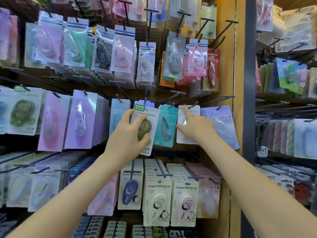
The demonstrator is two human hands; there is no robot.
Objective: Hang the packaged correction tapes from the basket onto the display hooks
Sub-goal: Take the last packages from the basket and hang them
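Note:
My left hand grips a white Campus correction tape pack with a green label and an olive-green tape inside, held up at a hook in the middle row. My right hand holds a white Campus pack that hangs at the neighbouring hook, index finger stretched up toward the pack's top. A teal pack hangs between the two. The basket is out of view.
Rows of packaged correction tapes fill the pegboard wall above, below and to the left. Black hooks stick out toward me. A wooden upright and a grey post bound the right side, with more shelves beyond.

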